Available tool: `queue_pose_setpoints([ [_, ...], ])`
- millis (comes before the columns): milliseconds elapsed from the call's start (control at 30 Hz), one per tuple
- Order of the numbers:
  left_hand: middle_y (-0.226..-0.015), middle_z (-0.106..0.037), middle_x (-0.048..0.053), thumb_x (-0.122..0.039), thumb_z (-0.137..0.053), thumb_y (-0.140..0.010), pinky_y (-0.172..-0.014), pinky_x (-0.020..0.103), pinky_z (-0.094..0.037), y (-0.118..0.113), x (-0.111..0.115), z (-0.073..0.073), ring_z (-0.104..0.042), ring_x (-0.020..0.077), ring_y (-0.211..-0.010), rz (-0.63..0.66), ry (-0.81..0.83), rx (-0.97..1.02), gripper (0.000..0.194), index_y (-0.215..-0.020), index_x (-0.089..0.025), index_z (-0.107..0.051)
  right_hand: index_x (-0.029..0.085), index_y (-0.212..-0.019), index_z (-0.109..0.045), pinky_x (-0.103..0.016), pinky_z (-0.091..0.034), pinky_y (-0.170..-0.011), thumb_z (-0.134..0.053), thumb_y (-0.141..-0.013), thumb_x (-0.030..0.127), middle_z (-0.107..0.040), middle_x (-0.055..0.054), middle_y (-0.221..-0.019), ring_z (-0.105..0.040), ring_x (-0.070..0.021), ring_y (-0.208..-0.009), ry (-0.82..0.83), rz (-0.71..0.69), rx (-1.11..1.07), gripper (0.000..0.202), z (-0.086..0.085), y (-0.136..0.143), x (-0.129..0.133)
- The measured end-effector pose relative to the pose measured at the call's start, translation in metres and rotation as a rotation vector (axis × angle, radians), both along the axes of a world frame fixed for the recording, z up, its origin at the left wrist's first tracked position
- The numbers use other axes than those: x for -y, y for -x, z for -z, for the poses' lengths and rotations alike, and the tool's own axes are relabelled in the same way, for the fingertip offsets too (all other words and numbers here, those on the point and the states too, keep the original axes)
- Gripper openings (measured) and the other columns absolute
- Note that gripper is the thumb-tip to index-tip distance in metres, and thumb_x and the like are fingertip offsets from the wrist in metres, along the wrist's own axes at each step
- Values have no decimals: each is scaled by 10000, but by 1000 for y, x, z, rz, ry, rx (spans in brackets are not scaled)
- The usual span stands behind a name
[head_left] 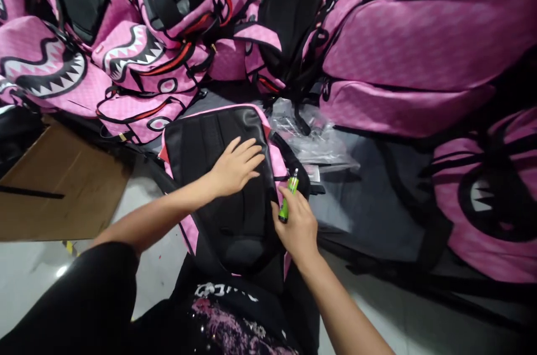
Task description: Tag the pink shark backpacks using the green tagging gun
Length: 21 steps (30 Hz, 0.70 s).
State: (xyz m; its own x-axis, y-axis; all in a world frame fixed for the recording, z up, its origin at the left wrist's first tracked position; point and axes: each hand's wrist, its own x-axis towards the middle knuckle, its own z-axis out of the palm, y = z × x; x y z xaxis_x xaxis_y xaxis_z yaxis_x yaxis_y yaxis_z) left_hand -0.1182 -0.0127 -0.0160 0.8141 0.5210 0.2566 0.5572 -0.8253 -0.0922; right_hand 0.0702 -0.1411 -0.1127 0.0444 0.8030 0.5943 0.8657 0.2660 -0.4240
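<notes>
A pink and black backpack (210,142) lies with its black back panel facing up, its near end against my lap. My left hand (238,167) rests flat on that panel, fingers spread, holding nothing. At the bag's right edge, my right hand (298,226) is closed around a small green lighter (289,198), metal end pointing up and away from me. I can see no flame. A black strap (289,151) curves along the bag's right side, just beyond the lighter.
Pink backpacks with shark-mouth prints (50,67) are heaped along the back and left. Larger pink bags (428,42) stand at the right. Clear plastic wrapping (310,140) lies on the grey table surface (369,193). An open cardboard box (62,176) sits at the left.
</notes>
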Motion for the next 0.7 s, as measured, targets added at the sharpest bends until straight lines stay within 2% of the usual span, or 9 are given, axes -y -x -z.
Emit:
queue_pose_setpoints([
  [100,-1111,-667,148,-537,-664,-857,-1038,485,-352,-39,-38,-11,-575,318,-1104,98,63,-220,488,-1091,-109,-681,153,-1294,-545,-437,-550,-945,-550,-935,188,-668,-163,-1197,-613,-289,-1158,1,-4,-1,361,2,-1,3],
  [200,-966,-676,108,-569,-701,-816,-820,387,-376,-48,-45,-17,-590,273,-944,207,128,-365,459,-977,-140,-711,158,-1288,-556,-425,-548,-949,-579,-924,189,-660,-164,-1240,-600,-288,-1185,-2,-11,6,366,5,-3,6],
  [267,-969,-672,84,-558,-699,-828,-784,361,-350,-43,-47,-18,-581,236,-910,276,139,-373,423,-974,-161,-708,165,-1278,-569,-417,-543,-946,-590,-924,199,-658,-160,-1259,-598,-285,-1188,1,-5,23,356,6,-5,8],
  [333,-960,-671,70,-622,-642,-846,-817,372,-342,-30,-58,-20,-567,221,-900,282,107,-345,459,-945,-179,-704,164,-1248,-592,-402,-546,-908,-602,-927,222,-672,-158,-1239,-621,-282,-1136,19,10,57,327,9,-6,10],
  [433,-877,-663,71,-724,-477,-886,-925,460,-326,1,-92,-26,-539,246,-932,111,-67,-275,592,-832,-176,-696,156,-1182,-631,-369,-545,-774,-614,-934,260,-728,-134,-1093,-674,-258,-928,51,21,121,270,15,-10,15],
  [500,-856,-657,81,-762,-443,-874,-992,542,-300,22,-109,-31,-519,266,-974,11,-182,-245,653,-793,-163,-688,147,-1165,-641,-361,-537,-720,-596,-947,271,-744,-123,-1028,-681,-247,-847,75,-13,130,254,19,-13,19],
  [533,-862,-659,85,-784,-463,-847,-1015,571,-293,30,-111,-32,-513,274,-992,12,-198,-245,666,-802,-160,-690,145,-1174,-640,-363,-540,-716,-581,-954,268,-745,-122,-1026,-685,-247,-842,86,-39,117,258,20,-15,21],
  [600,-885,-670,81,-792,-561,-783,-1036,584,-312,37,-100,-30,-516,280,-1013,87,-143,-252,647,-857,-164,-697,154,-1220,-625,-367,-557,-734,-553,-963,257,-741,-124,-1059,-700,-250,-879,103,-88,52,285,15,-15,24],
  [700,-891,-677,52,-608,-728,-779,-1064,569,-346,29,-58,-16,-553,258,-1005,150,-26,-171,459,-914,-170,-698,191,-1280,-594,-360,-589,-772,-565,-956,257,-748,-97,-1039,-727,-233,-891,103,-104,-236,331,-7,-9,23],
])
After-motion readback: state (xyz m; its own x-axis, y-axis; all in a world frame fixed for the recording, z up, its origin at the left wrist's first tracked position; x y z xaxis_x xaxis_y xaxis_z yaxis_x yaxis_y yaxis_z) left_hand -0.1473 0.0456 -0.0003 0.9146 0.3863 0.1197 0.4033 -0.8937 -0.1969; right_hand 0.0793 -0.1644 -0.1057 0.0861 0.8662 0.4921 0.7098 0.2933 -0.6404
